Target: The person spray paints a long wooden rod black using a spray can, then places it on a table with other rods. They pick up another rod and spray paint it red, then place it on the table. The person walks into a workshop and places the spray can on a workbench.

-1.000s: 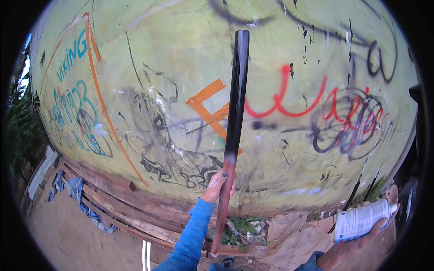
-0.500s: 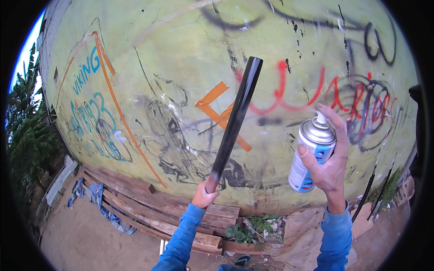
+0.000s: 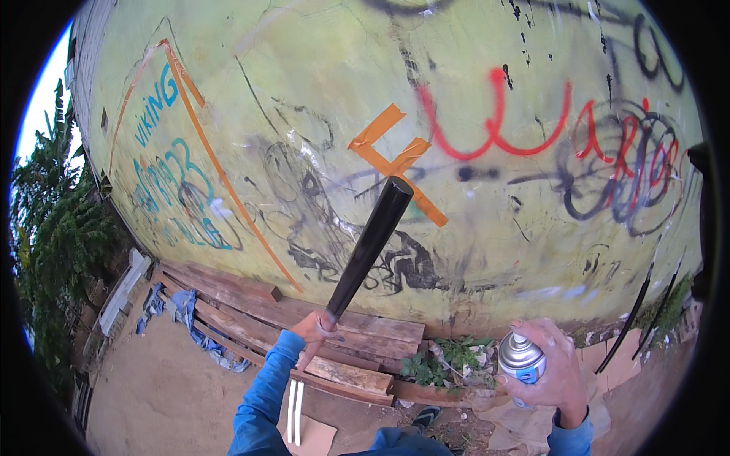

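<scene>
My left hand (image 3: 314, 328) is closed round the lower end of a glossy black bat-like pole (image 3: 369, 247), wider at its top. The pole slants up and to the right, its far end pointing at the wall. Below the black, its lower end looks bare and pinkish-brown. In my right hand (image 3: 561, 365), low on the right, is a silver-topped spray can (image 3: 522, 359) with a white and blue label. My fingers wrap its side and one finger lies by the white nozzle. The can stands apart from the pole, and no spray shows.
A yellow-green wall (image 3: 487, 251) with graffiti and orange tape (image 3: 388, 137) rises in front. Wooden planks (image 3: 357, 327) lie along its foot beside blue cloth (image 3: 185, 311). Two white strips (image 3: 295, 414) and cardboard (image 3: 315, 437) lie below. Plants (image 3: 430, 368) grow near the right hand.
My right hand has lowered the spray can, away from the pole. The pole's top has dropped and tips more toward the wall. My left hand has shifted left.
</scene>
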Tool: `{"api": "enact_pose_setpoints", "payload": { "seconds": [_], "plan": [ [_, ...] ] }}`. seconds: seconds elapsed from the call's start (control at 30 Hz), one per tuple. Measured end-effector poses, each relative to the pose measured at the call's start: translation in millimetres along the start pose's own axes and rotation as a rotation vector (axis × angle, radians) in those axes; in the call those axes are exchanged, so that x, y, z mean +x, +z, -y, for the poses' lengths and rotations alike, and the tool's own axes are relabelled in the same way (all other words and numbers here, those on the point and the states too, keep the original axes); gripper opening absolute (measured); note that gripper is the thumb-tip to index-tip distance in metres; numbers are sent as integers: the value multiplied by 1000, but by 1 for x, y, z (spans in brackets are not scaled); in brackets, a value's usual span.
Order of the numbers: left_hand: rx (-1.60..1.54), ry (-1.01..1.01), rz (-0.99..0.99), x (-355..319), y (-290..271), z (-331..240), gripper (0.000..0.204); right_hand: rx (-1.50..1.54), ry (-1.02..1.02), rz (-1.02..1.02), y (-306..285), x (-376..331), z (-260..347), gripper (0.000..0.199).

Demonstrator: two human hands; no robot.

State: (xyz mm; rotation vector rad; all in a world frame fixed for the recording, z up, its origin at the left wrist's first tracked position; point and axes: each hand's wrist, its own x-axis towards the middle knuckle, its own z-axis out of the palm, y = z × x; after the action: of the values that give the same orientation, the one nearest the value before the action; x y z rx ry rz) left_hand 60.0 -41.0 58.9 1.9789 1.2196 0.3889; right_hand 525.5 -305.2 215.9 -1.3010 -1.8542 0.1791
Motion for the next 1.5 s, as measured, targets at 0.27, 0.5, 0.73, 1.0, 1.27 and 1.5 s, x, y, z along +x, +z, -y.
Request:
{"api": "enact_pose_setpoints", "payload": {
  "seconds": [0.27,0.5,0.73,1.0,1.27,1.5],
  "plan": [
    [175,37,-236,-41,29,78,36,356,522,-318,18,-27,20,83],
    [357,-16,-30,-42,2,139,54,431,289,-295,49,53,19,77],
    [319,-63,-56,-43,-25,181,38,589,357,-385,69,96,57,76],
    [275,-39,-42,-69,-30,204,35,377,133,-191,88,27,62,69],
    [697,73,72,-81,79,120,27,261,760,-435,80,-309,152,80],
    [381,908,11,-196,361,-41,35,462,425,-855,151,-453,322,72]
  ]
}}
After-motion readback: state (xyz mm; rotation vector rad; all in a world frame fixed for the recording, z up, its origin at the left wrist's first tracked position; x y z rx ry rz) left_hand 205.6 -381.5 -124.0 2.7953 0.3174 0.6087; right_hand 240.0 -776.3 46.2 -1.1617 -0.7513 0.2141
